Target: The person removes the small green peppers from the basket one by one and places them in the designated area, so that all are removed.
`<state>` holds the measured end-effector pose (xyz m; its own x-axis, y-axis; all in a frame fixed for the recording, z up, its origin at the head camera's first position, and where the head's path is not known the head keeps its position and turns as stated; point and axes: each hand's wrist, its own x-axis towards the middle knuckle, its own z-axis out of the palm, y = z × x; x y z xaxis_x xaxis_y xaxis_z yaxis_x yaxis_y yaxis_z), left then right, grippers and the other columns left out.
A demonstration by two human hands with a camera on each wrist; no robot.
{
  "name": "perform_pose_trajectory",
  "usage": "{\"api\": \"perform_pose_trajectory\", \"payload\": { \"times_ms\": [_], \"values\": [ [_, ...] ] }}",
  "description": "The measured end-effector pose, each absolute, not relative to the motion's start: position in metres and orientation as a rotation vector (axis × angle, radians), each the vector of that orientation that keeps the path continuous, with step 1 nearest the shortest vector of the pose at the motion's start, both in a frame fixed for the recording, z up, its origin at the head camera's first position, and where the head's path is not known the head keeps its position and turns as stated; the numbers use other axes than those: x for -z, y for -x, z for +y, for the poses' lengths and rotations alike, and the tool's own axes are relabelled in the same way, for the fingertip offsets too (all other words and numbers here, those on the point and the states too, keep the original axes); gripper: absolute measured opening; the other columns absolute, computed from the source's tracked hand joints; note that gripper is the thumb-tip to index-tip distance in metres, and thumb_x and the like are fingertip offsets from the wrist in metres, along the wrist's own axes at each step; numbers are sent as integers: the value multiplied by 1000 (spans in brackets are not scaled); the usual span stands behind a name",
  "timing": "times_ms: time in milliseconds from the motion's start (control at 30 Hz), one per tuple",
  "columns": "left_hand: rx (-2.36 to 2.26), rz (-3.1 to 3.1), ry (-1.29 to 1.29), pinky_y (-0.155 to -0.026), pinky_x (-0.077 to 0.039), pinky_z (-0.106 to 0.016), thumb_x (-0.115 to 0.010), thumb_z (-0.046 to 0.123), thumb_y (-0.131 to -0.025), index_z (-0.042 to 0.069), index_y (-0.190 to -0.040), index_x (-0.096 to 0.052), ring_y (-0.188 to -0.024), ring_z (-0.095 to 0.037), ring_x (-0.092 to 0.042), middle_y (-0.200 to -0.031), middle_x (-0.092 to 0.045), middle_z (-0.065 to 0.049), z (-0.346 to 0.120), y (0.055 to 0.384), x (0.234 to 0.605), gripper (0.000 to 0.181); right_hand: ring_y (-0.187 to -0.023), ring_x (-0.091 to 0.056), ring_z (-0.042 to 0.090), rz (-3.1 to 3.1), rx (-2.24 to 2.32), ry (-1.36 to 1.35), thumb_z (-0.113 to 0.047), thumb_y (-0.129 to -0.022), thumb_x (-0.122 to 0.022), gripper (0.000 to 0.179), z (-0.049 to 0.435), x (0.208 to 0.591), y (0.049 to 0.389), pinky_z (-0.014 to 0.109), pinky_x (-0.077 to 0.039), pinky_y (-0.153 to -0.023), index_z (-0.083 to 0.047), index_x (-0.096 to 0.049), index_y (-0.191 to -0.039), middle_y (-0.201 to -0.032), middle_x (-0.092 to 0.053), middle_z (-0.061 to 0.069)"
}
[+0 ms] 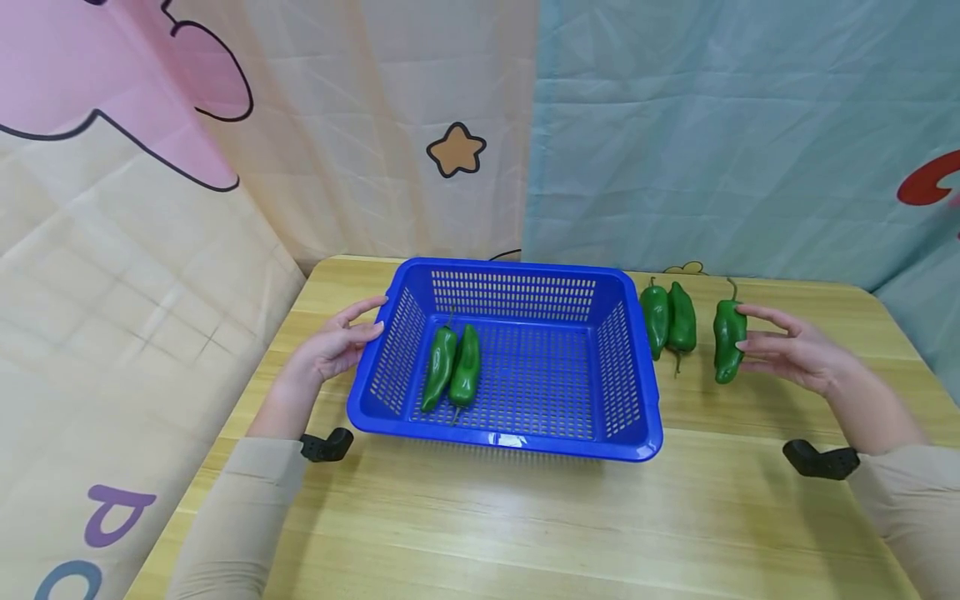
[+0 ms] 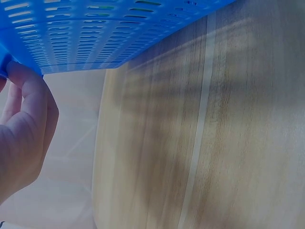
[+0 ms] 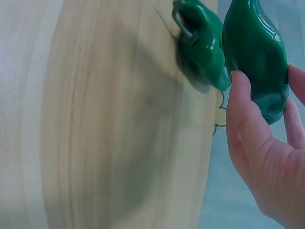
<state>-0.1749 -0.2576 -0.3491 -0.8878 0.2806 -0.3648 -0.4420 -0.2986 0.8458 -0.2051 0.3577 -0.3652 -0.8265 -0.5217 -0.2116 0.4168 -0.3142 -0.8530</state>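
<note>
A blue plastic basket (image 1: 506, 447) with slotted walls is in the middle of the head view. Two green peppers (image 1: 465, 367) lie side by side on its left floor. My left hand (image 1: 341, 340) grips the basket's left rim; in the left wrist view its fingers (image 2: 31, 93) curl at the edge. To the right of the basket, my right hand (image 1: 798, 350) pinches a green pepper (image 1: 727, 340) between thumb and fingers, its stem pointing away. The right wrist view shows this held pepper (image 3: 255, 52) above the table. Two more peppers (image 1: 681, 317) lie between it and the basket.
Everything is on a light wooden table (image 1: 495, 525). Printed curtains (image 1: 712, 142) hang along its far edge and on the left side. Both wrists carry small black devices (image 1: 821, 460).
</note>
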Motion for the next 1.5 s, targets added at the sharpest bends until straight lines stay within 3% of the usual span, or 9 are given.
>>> {"api": "perform_pose_trajectory", "payload": {
  "times_ms": [667, 1000, 1500],
  "values": [
    [-2237, 1471, 196, -70, -57, -30, -45, -1, -96, 14, -141, -27, -79, -20, -68, -96, -67, -9, -256, 175, 351, 51, -87, -66, 22, 1489, 2122, 27, 15, -90, -46, 48, 361, 389, 207, 40, -56, -75, -25, -66, -109, -98, -63, 5],
    [-2246, 1452, 197, -69, -57, -31, -44, -2, -96, 14, -141, -27, -78, -20, -68, -96, -67, -9, -256, 174, 351, 50, -83, -66, 23, 1483, 2134, -19, 17, -91, -42, 51, 358, 396, 214, 39, -56, -73, -25, -68, -106, -92, -62, 11],
    [-2255, 1437, 198, -68, -57, -30, -43, -2, -97, 16, -136, -32, -78, -20, -68, -96, -67, -9, -257, 175, 352, 45, -79, -66, 18, 1606, 2138, -86, 15, -90, -47, 50, 350, 397, 231, 35, -57, -71, -29, -66, -102, -87, -63, 7]
  ]
}}
